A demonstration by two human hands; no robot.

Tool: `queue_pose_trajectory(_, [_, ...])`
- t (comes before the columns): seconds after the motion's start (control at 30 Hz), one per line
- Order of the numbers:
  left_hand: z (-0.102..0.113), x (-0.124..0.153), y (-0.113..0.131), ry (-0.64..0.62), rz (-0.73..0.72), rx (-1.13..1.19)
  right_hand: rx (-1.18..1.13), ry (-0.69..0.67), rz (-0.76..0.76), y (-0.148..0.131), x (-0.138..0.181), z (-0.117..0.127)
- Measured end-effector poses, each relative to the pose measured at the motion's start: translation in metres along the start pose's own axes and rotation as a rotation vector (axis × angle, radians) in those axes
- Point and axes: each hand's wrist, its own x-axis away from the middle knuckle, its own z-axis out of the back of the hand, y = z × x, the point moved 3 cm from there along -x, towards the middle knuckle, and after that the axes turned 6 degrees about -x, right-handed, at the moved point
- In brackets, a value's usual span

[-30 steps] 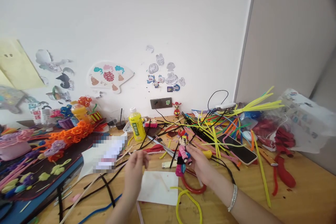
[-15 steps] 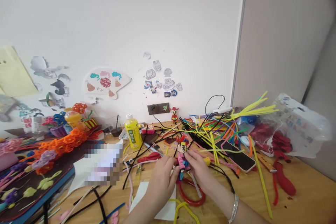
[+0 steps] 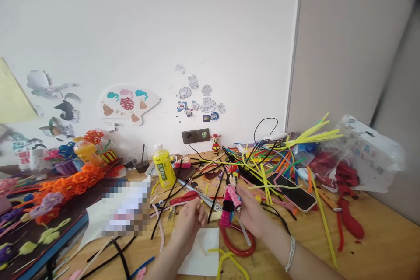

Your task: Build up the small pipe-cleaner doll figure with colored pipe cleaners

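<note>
Now, grips a little doll point(image 3: 229, 199) in the right hand point(image 3: 251, 214), fingers wrapped round its pink middle. Holds it upright just above the wooden table point(image 3: 377, 245), near the front edge and close to the middle. Curls the left hand point(image 3: 190, 221) just beside the doll, apart from it, thumb and fingertips pressed together; cannot tell of any thin thing pinched there. Wears a silver bracelet point(image 3: 290, 253) on the right wrist.

Leans over a white sheet of paper point(image 3: 200, 253), flat on the wood below the left hand. Has a red ring point(image 3: 238, 247) and a looped yellow fuzzy stick point(image 3: 226, 258) under the right hand, the two touching.

Sits at a very messy table. Has a big heap of fuzzy sticks point(image 3: 262, 162) in many colours behind the doll, with a dark phone point(image 3: 292, 192) lying among them. Has a yellow bottle point(image 3: 163, 168) standing upright further back on the left, and orange flowers point(image 3: 77, 177) on the far left. Has a crinkly plastic bag point(image 3: 370, 153) on the far right, next to a bunch of red things point(image 3: 348, 175).

Faces a white wall point(image 3: 197, 30) with small cartoon stickers point(image 3: 200, 103), a fan-shaped paper point(image 3: 127, 103) and a dark wall socket point(image 3: 196, 135) low down. Has a plain grey panel point(image 3: 354, 43) on the right side of the room.
</note>
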Motion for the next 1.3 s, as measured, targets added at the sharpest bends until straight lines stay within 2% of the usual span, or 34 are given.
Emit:
queue_pose_trajectory(0.17, [-0.027,0.025,-0.005,-0.532,0.251,0.068,0.037,-0.133,0.0,-0.001,-0.002,0.0])
queue_pose_trajectory(0.23, [-0.033,0.033,-0.007,-0.571,0.251,0.075,0.074,-0.185,-0.003,0.002,-0.003,0.0])
queue_pose_trajectory(0.33, [-0.034,0.032,-0.011,-0.518,0.18,0.086,0.149,-0.193,-0.005,0.002,-0.005,0.0])
queue_pose_trajectory(0.47, [-0.028,0.018,-0.016,-0.346,0.026,-0.069,0.44,-0.071,0.099,-0.009,-0.005,0.001])
queue_pose_trajectory(0.57, [-0.023,0.011,-0.015,-0.217,-0.061,-0.184,0.77,0.007,0.342,-0.022,-0.001,-0.003])
queue_pose_trajectory(0.67, [-0.021,0.011,-0.013,-0.159,-0.098,-0.237,1.093,0.029,0.668,-0.03,0.01,-0.01])
queue_pose_trajectory(0.77, [-0.023,0.014,-0.012,-0.167,-0.101,-0.244,1.379,-0.085,0.965,-0.03,0.022,-0.019])
queue_pose_trajectory(0.87, [-0.025,0.016,-0.013,-0.161,-0.1,-0.23,1.542,-0.217,1.135,-0.029,0.029,-0.025])
queue_pose_trajectory(1.13, [-0.026,0.018,-0.01,-0.169,-0.083,-0.236,1.678,-0.243,1.18,-0.033,0.029,-0.028])
queue_pose_trajectory(1.3, [-0.026,0.018,-0.009,-0.165,-0.085,-0.239,1.604,-0.221,1.152,-0.035,0.029,-0.026])
